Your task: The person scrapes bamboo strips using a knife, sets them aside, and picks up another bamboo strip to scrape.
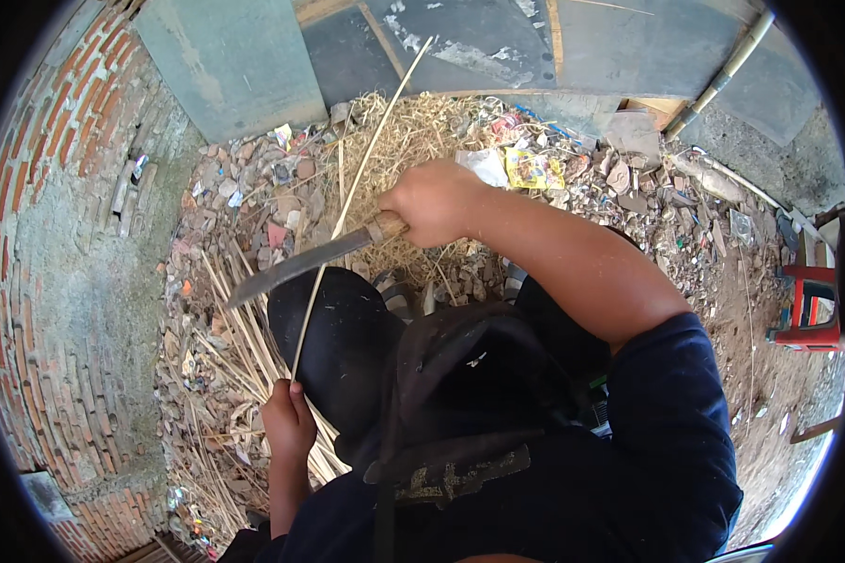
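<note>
Pale strip (349,198) forward from left grip (289,419)

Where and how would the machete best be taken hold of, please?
Probably by its wooden handle, coming from the right, where the right grip holds it: the long blade extends leftward from there and overlaps the bamboo strip, so the blade side seems best avoided.

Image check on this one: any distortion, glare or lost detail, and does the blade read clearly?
Head view: fisheye bends the brick wall at left, and the corners go black; head view: bright glare along the lower right rim; head view: the dark shirt swallows detail; head view: the knife and pale strip stay clearly outlined.
</note>
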Demonstrator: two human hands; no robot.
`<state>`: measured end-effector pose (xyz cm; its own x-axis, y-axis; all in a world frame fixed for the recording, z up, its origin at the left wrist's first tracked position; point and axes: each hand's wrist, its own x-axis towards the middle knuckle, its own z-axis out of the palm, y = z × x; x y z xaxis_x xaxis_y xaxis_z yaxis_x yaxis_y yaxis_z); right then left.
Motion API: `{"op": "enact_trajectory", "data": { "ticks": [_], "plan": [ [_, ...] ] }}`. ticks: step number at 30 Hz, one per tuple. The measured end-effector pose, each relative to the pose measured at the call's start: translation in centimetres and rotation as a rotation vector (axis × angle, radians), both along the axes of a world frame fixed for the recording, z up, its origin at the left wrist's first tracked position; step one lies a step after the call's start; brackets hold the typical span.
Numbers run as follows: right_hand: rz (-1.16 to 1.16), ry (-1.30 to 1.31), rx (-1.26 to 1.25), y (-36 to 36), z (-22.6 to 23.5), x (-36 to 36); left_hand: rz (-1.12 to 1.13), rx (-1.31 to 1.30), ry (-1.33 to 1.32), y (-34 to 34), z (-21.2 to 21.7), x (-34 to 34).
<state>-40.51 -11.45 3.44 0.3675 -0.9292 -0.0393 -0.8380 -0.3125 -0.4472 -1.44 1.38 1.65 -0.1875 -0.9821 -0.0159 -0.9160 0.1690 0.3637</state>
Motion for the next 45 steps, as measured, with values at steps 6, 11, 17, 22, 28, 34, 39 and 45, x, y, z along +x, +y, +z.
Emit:
{"op": "enact_trajectory", "data": {
  "ticks": [6,11,17,22,28,34,39,45],
  "plan": [
    [-0.032,-0.094,0.083,-1.3,-2.4,-0.4,0.015,-0.012,-0.017,-0.7,-1.3,0.0],
    [-0.026,-0.006,0.085,0.4,1.3,1.4,0.015,-0.013,0.015,0.1,-1.4,0.3],
    [-0.087,0.107,0.089,-0.8,-0.8,-0.5,0.039,0.006,-0.065,-0.8,-0.2,-1.2],
    [-0.008,0.038,-0.031,0.8,0.5,1.8,0.037,-0.018,-0.028,0.1,-0.9,-0.5],
    [-0.232,0.03,0.085,-2.5,-2.2,-3.0,0.052,-0.064,-0.096,0.0,0.1,-1.4],
    [-0.087,0.057,0.061,-0.9,-1.4,-0.1,-0.004,-0.042,-0.102,-0.6,0.4,-0.8],
    [-0.04,0.009,0.074,-0.4,-1.2,0.0,0.012,-0.019,0.006,-0.4,-0.5,-0.8],
    [-0.048,0.023,0.083,-0.5,-0.2,1.8,0.022,-0.028,-0.024,-0.6,-0.9,-0.5]
  ]
}}
